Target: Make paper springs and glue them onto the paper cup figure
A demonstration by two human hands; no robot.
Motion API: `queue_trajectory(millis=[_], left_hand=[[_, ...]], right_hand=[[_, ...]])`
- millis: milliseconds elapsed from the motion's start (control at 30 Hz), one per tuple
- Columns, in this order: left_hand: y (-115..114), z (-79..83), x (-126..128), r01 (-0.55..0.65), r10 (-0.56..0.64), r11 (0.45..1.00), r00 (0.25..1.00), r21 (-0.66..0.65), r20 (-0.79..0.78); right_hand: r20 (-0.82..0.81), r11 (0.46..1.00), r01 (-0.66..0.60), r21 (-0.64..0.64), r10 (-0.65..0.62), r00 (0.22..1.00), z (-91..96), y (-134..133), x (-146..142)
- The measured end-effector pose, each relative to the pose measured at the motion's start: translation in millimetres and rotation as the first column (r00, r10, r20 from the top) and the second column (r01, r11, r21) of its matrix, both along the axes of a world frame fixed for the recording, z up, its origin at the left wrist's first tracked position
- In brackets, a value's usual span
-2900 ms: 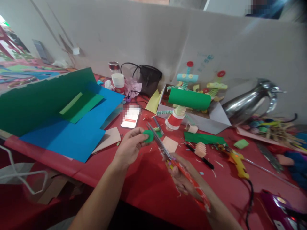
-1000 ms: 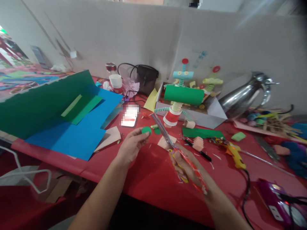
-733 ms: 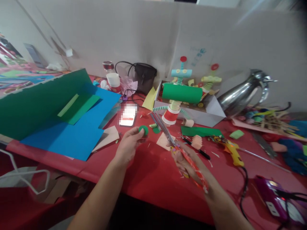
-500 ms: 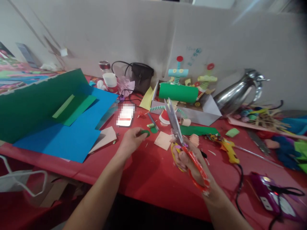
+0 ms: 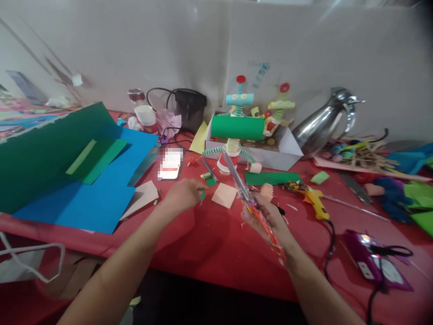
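My left hand (image 5: pixel 182 195) is closed, with thumb and forefinger pinching a small green paper piece (image 5: pixel 202 195) above the red table. In my right hand (image 5: pixel 267 216) is a pair of scissors (image 5: pixel 239 181) with orange-red handles, blades together and pointing up and away from me. Between the two hands lies a square of peach paper (image 5: pixel 223 196). Just beyond the left fingertips are a green paper disc (image 5: pixel 211 182) and a small folded paper spring (image 5: pixel 205 175). Behind the blades stands a paper figure (image 5: pixel 226 162) with red-and-white body, spring arms and a green paper roll (image 5: pixel 237 127).
A white box (image 5: pixel 287 151) at the back holds more paper figures. Rightward lie a yellow glue gun (image 5: pixel 314 202), its cord, a purple device (image 5: pixel 375 262) and a steel jug (image 5: pixel 323 122). Blue card (image 5: pixel 77 205) and a phone (image 5: pixel 172 163) are on the left.
The view has shifted a little to the right. My left hand has turned, tipping the green piece downward. The scissors have rotated so their handles now show edge-on.
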State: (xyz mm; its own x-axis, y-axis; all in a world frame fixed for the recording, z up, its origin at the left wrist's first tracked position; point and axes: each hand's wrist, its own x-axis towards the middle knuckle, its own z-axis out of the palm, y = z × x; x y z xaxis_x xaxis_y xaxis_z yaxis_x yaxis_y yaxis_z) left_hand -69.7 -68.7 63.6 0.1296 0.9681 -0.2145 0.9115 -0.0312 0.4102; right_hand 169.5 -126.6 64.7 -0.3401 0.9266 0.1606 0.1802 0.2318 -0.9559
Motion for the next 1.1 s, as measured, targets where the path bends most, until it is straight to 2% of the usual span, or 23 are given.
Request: queue_trajectory(millis=[100,167,233,300,367,467,533,667,800,900,1000,1100], left_hand=[[5.8,2.2,13.3,-0.019,0.019,1.0,0.993,-0.001,-0.119],[1.2,5.6,18.6,-0.002,-0.008,0.999,0.972,-0.043,-0.234],[-8.8,10.3,13.5,0.038,-0.054,0.997,0.964,-0.068,-0.261],[-17.9,14.1,-0.5,0.052,-0.065,0.996,0.98,-0.071,-0.187],[-20.4,14.5,-15.9,-0.005,0.005,1.0,1.0,-0.018,-0.005],[-11.3,5.6,-25.6,-0.103,0.083,0.99,0.977,0.096,0.194],[-2.0,-5.4,-20.8,-0.102,0.075,0.987,0.976,0.123,0.205],[9.4,-25.9,-5.1,-0.092,0.078,0.987,0.991,0.128,0.113],[7.7,-34.8,-6.2,-0.101,0.091,0.992,0.987,0.075,0.13],[4.1,-38.5,-13.0,-0.1,0.084,0.991,0.98,0.084,0.178],[2.5,-40.3,-19.4,-0.123,0.085,0.985,0.957,0.121,0.278],[2.2,-35.8,-25.7,-0.259,0.176,0.961,0.835,0.091,0.521]], right_hand=[[0.06,1.0,0.007,0.013,-0.008,0.998,-1.3,0.5,-0.8],[0.102,1.0,0.007,0.017,-0.008,0.995,-1.9,-0.5,-0.2],[0.143,0.999,0.019,0.032,-0.024,0.989,-2.6,-1.6,0.5],[0.205,0.997,0.044,0.062,-0.056,0.977,-3.2,-2.0,0.4],[0.282,0.993,0.072,0.092,-0.095,0.955,-4.1,-1.5,-0.5],[0.428,0.99,0.085,0.113,-0.126,0.895,-7.6,-0.2,-2.6],[0.556,0.988,0.095,0.123,-0.148,0.818,-11.4,0.2,-4.0],[0.777,0.981,0.131,0.14,-0.191,0.599,-17.3,0.0,-6.1],[0.874,0.979,0.161,0.122,-0.183,0.45,-17.3,0.1,-9.0],[0.917,0.983,0.115,0.144,-0.176,0.358,-13.8,-3.6,-11.5],[0.961,0.986,0.03,0.164,-0.167,0.221,-4.1,-12.5,-11.8],[0.977,0.983,-0.032,0.182,-0.176,0.124,12.4,-19.3,-12.3]])
